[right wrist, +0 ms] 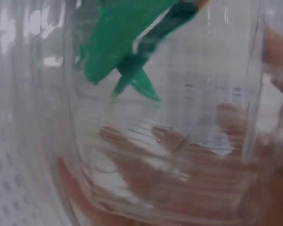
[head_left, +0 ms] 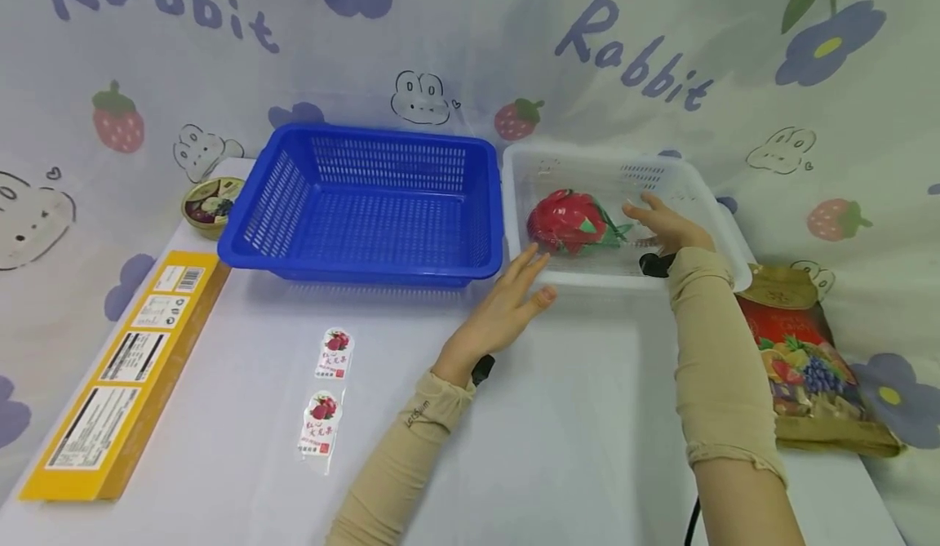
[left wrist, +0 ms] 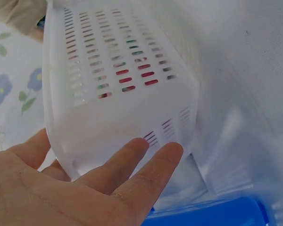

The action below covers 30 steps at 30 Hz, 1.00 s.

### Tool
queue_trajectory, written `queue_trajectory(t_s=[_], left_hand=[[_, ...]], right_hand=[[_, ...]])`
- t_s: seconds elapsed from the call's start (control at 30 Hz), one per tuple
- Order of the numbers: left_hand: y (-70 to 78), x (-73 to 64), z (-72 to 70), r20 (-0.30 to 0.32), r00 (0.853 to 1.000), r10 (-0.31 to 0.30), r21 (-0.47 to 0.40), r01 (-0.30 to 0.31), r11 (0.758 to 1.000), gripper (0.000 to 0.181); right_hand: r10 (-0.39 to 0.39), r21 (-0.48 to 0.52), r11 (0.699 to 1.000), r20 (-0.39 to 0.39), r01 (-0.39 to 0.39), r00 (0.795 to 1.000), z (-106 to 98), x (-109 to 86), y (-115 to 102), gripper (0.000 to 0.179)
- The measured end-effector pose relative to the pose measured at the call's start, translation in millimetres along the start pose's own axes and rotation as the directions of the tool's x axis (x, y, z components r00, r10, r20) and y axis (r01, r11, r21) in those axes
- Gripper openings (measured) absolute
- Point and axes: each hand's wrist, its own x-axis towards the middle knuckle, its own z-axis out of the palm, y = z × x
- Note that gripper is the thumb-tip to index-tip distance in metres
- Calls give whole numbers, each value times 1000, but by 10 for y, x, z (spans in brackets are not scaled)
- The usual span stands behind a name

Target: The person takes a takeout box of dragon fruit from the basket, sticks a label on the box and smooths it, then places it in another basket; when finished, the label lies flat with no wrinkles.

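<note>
Inside the white basket (head_left: pixel 624 280) lies a red dragon fruit (head_left: pixel 565 218) with green leaf tips, in a clear plastic box (right wrist: pixel 198 61). My right hand (head_left: pixel 671 226) reaches into the basket and holds the box at its leafy end. In the right wrist view its fingers (right wrist: pixel 146 160) show through the clear plastic. My left hand (head_left: pixel 495 313), fingers straight and spread, is at the basket's front left corner. In the left wrist view two of its fingers (left wrist: pixel 151 174) lie along the outer slotted wall, others by the rim.
A blue basket (head_left: pixel 378 275) stands to the left, beside the white one. Two dragon fruit stickers (head_left: pixel 320 422) lie in front of it. Further left are a yellow box (head_left: pixel 132 366) and a round tin (head_left: pixel 209 207). A candy bag (head_left: pixel 800 350) lies right.
</note>
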Motion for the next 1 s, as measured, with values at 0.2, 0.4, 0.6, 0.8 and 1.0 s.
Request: queue_trajectory(t_s=[0.2,0.4,0.6,0.8,1.0], left_hand=[[35,34,0,6,1000,22,9,-22,1000,110],[50,48,8,6,1000,19,15,-19,1000,110],[18,48,39,14,1000,11,20,-11,1000,111],[-10,40,48,-10,1000,1,28,-1,1000,113],[-28,63,44,-12,1000,5,31,-4,1000,111]], right_hand=[[-27,116,993,80,17,996,-83,-18,86,89],[-35,78,997,122,26,992,-135,-20,137,88],[-49,184,983,148,21,988,-135,-23,180,85],[-103,305,951,175,46,979,-125,16,175,83],[-203,395,908,121,140,972,-122,-4,144,73]])
